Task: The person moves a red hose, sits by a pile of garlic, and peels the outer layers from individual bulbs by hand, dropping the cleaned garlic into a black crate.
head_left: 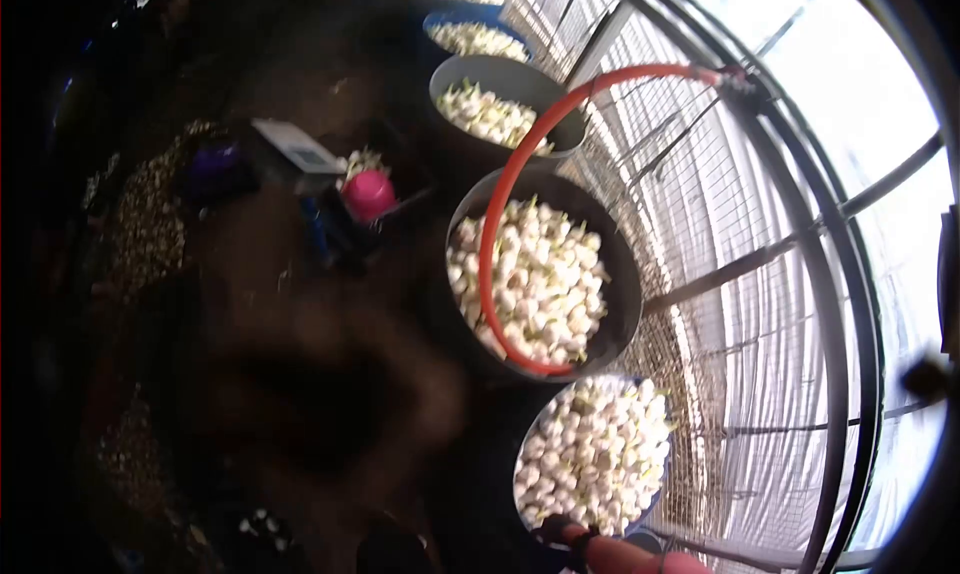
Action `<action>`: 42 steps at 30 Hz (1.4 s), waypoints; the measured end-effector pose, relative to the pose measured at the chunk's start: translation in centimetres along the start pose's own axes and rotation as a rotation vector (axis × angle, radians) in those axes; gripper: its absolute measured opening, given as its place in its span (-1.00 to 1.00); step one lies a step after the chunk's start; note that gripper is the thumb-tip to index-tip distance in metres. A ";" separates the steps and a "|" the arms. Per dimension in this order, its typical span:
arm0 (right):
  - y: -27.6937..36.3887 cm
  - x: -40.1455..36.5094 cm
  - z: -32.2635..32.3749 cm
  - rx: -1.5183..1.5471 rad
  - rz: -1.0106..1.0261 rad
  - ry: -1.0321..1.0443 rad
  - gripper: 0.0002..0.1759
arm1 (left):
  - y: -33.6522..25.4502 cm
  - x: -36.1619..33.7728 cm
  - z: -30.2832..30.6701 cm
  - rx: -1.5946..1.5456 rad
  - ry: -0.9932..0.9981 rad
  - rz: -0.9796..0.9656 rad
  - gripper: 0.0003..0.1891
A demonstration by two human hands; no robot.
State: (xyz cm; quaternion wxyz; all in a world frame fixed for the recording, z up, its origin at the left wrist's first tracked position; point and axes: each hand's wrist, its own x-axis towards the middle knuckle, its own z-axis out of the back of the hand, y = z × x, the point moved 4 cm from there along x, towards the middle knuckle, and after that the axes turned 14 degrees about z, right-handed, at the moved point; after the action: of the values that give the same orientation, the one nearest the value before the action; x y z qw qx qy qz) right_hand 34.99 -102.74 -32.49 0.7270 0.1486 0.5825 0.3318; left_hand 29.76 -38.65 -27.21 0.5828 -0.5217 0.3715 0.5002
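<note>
My right hand [612, 552] shows only in part at the bottom edge, fingers bent, with dark bands around or at the fingertips. It is right at the near rim of a tub of white bulbs [598, 459] that look like garlic with greenish tips. I cannot tell what, if anything, the fingers hold. My left hand is out of view. Just beyond stands a larger grey tub [622, 274], partly filled with the same bulbs [560, 284]. An orange-red hose [500, 214] arches over it, its lower end against the near rim.
Farther off, another grey tub [560, 124] and a blue tub [432, 21] hold similar bulbs. A pink bowl [369, 195] and a pale flat panel [298, 146] stand left of them. Wire mesh and white sheeting [770, 374] on metal bars line the right. The left floor is dark and blurred.
</note>
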 end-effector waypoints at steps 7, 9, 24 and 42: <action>10.8 -0.6 1.5 0.654 -0.652 -0.150 -0.50 | 26.6 -4.0 -4.0 -0.519 0.042 0.187 -0.65; 6.7 1.5 -4.7 0.888 -0.568 -0.227 -0.56 | 35.9 -7.2 -5.7 -0.739 0.018 0.227 -0.64; 24.9 14.0 -4.2 0.441 -0.388 0.149 -0.70 | 66.6 -25.3 -25.5 -1.196 -0.032 0.526 -0.62; 54.1 37.0 -3.0 -0.291 -0.108 0.177 -0.64 | 65.9 -25.7 -17.6 -1.503 -0.003 0.569 -0.66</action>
State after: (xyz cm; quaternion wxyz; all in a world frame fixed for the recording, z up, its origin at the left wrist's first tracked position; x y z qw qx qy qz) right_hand 19.19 -39.19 -28.34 0.7035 -0.0195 0.5973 0.3846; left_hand -38.35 -63.88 -21.36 -0.0737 -0.6590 0.0532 0.7466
